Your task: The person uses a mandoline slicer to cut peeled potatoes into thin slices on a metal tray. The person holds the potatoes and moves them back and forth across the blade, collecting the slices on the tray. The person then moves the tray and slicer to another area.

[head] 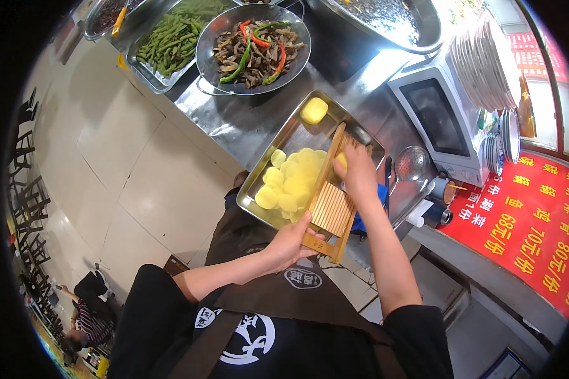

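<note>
My left hand (291, 241) grips the near end of a wooden mandoline slicer (333, 208), which slants across a rectangular metal tray (306, 137). Against the slicer's upper part, my right hand (360, 175) holds a peeled potato (343, 161), mostly covered by the fingers. Thin, round, pale yellow potato slices (294, 177) lie heaped in the tray, left of the slicer. A whole peeled potato (315, 111) rests in the tray's far corner. The blade is hidden from this angle.
A two-handled pan (253, 57) of brown strips with peppers and a tray of green pods (170, 49) stand beyond. To the right are a microwave (436, 113), stacked plates (486, 66), a skimmer (411, 163) and cups (443, 189). A seated person (92, 315) is at lower left.
</note>
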### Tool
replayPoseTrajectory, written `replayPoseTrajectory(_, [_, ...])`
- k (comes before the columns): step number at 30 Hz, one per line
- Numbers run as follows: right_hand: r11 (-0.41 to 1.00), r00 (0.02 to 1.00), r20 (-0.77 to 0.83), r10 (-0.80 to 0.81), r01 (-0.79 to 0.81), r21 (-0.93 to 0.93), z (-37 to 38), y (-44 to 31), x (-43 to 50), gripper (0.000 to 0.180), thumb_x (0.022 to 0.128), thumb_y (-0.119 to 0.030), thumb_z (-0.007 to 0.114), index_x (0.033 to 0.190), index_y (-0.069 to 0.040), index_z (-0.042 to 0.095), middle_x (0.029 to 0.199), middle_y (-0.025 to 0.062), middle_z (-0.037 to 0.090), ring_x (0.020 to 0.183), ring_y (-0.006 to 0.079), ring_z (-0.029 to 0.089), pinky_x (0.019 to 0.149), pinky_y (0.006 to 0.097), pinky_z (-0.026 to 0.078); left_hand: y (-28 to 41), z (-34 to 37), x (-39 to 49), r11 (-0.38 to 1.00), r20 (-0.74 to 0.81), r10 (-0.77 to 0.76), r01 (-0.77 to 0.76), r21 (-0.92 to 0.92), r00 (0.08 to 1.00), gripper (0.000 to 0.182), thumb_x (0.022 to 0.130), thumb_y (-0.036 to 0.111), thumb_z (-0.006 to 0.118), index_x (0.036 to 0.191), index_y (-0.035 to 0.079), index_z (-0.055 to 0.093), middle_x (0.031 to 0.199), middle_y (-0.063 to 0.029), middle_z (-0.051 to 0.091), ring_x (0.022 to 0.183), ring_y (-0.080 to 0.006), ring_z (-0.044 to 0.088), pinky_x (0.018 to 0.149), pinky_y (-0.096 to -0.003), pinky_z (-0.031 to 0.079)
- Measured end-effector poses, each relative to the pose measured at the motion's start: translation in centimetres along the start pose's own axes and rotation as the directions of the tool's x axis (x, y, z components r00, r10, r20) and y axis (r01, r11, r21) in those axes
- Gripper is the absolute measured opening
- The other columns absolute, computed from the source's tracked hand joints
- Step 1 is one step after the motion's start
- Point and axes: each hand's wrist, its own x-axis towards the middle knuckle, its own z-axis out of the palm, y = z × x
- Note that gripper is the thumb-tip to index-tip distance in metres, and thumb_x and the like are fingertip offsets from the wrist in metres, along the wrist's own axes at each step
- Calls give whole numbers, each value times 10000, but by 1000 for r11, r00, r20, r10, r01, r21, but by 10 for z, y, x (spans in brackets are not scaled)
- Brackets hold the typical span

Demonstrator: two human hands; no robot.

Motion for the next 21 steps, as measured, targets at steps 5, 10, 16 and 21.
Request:
replayPoseTrajectory(5, [997, 994, 73, -81, 80, 10, -15, -15, -15, 303, 823, -229, 700, 1032, -45, 581, 926, 195, 551, 867, 394, 581, 721, 464, 474, 1, -3, -4, 999, -33, 9, -10, -41, 999, 518, 1002, 514, 454, 998, -4, 458, 1027, -177, 600, 987, -245, 644, 853, -406, 569])
replayPoseTrajectory(10, [996, 988, 126, -87, 87, 7, -27, -51, -76, 325, 785, -181, 737, 1040, -50, 585, 903, 194, 531, 854, 373, 592, 693, 442, 477, 0, -1, -2, 1000, -23, 21, -21, -21, 1000, 478, 1012, 500, 434, 984, 23, 443, 1067, -181, 574, 1048, -270, 647, 860, -434, 581])
replayPoseTrajectory(16, [1000, 1000, 13, -12, 13, -19, -1, 12, 21, 276, 857, -246, 667, 1040, -57, 581, 918, 192, 557, 865, 405, 592, 725, 477, 481, 0, 2, -2, 1000, -10, 1, -1, -6, 1000, 505, 1011, 507, 425, 1017, 3, 445, 1057, -194, 603, 1041, -281, 651, 861, -426, 582])
replayPoseTrajectory(21, [994, 987, 126, -100, 104, -24, -24, -35, -54, 320, 799, -249, 718, 1035, -77, 587, 907, 170, 549, 815, 361, 604, 681, 452, 490, 0, -2, -2, 1000, -16, -1, 1, -25, 1000, 529, 1014, 513, 410, 1025, -14, 442, 1072, -213, 603, 1047, -291, 649, 864, -431, 581])
